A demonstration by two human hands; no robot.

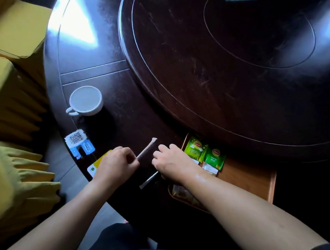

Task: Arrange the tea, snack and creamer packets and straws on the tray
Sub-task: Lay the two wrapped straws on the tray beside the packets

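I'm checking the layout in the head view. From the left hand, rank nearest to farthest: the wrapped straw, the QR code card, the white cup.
1. Wrapped straw: pinched in the left hand itself.
2. QR code card: to its left, at the table edge.
3. White cup: farther back and to the left.

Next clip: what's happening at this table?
A person at a dark round table is sorting drink supplies onto a wooden tray. The left hand pinches one wrapped straw by its lower end; the right hand hovers open at the tray's left edge, above a second straw. Two green tea packets already sit on the tray. A white cup stands off to the left.
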